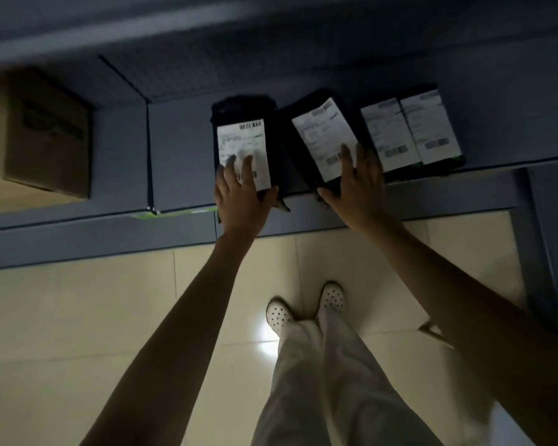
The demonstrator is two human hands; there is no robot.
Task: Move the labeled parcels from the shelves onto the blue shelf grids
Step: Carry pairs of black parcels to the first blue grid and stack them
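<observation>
Head view | left hand (242, 196) pinches left parcel (243, 140), right hand (360, 185) tilted parcel (319, 133); fingers (247, 165) spread | risk: one-handed grips may slip, parcels drop

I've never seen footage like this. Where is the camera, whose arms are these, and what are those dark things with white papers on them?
There is no machine here. A person wears one camera on the head, looking down, so you see their own arms, trousers and white shoes on a tiled floor. In front is a blue-grey shelf with four black parcels in a row, each with a white label. The left hand lies on the leftmost parcel, fingers on the label, thumb at its near edge, seemingly gripping it. The right hand does the same with the second parcel. Two more parcels lie untouched to the right. A cardboard box sits further left.
</observation>
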